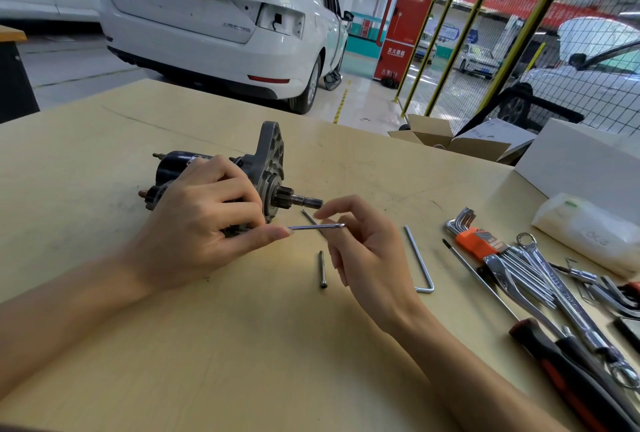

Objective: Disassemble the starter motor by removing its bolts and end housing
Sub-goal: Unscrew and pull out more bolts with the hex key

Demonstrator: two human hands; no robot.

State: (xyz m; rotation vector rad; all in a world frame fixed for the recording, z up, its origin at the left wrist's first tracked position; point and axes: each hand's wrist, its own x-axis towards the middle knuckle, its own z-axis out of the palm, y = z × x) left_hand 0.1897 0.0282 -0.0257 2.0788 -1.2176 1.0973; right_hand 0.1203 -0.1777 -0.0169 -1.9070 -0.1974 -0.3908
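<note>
the starter motor [221, 179] lay on its side on the tabletop [242, 345], the left hand [204, 220] curled over its body to steady it. the right hand [360, 244] pinched a long bolt [315, 226], apparently drawing it out; another bolt [322, 269] lay loose nearby.

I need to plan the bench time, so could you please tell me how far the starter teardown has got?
Done: one bolt lies loose on the table. In hand: the right hand draws a long bolt from the starter motor, steadied by the left hand. Left: the end housing remains attached.
</note>
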